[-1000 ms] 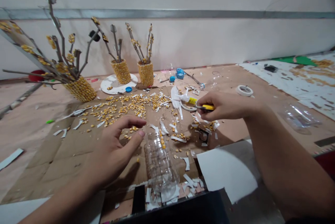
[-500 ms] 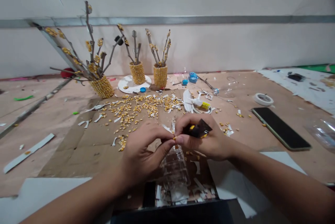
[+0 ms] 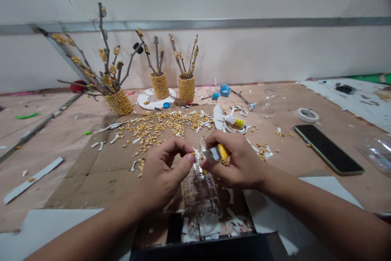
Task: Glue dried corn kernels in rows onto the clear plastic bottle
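Note:
Between the thumb and forefinger of my left hand (image 3: 169, 171) is a small corn kernel (image 3: 193, 154). My right hand (image 3: 240, 159) is wrapped round a yellow cutter (image 3: 224, 152), whose flat grey blade (image 3: 210, 155) points toward the left hand. A clear plastic bottle (image 3: 203, 196) lies on its side below both hands, with its neck end near the fingertips. Loose corn kernels (image 3: 177, 124) are scattered on the cardboard sheet (image 3: 91, 175) just beyond the hands.
Three kernel-covered pots (image 3: 187, 88) holding twigs stand at the back, one on a white disc (image 3: 143, 100). To the right are a phone (image 3: 328, 149), a tape roll (image 3: 307, 115) and a clear bottle (image 3: 377, 153). A white glue gun (image 3: 230, 120) lies ahead among paper scraps.
My hands have moved apart from touching fingertips. The cutter has turned in my right hand, now showing its yellow body and pale blade. The kernel has shifted left with my left hand.

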`<state>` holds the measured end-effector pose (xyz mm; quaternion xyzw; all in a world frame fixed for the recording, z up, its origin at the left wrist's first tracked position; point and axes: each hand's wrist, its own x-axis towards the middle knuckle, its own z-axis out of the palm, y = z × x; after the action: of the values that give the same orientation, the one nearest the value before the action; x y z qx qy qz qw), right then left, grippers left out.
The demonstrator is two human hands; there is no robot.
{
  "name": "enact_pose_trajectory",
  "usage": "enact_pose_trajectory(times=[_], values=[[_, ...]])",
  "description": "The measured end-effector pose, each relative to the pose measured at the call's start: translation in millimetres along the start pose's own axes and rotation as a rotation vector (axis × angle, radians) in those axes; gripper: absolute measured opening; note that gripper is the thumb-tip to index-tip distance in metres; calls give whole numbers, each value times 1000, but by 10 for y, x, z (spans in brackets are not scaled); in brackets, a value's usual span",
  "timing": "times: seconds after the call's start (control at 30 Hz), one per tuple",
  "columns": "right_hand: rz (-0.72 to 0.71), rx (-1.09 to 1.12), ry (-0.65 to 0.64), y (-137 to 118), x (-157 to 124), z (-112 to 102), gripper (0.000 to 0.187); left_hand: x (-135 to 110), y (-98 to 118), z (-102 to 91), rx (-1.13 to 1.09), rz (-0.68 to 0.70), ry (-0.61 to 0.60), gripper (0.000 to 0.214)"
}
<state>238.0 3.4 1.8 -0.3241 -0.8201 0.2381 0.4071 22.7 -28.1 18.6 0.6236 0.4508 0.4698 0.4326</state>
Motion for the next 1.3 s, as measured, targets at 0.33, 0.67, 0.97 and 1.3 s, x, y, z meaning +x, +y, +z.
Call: enact_pose_trajectory(times=[0.33, 0.67, 0.97, 1.3], values=[[-55, -237, -41, 9, 10, -9, 78, -7, 63, -26, -25, -59, -128, 24], [-43, -275, -129, 4, 9, 9, 86, -5, 52, -25, -54, -60, -158, 18], [106, -224, 22, 8, 42, -39, 85, -63, -4, -57, -197, -121, -245, 23], [-170, 114, 58, 24, 24, -31, 8, 53, 35, -7, -19, -129, -84, 17]])
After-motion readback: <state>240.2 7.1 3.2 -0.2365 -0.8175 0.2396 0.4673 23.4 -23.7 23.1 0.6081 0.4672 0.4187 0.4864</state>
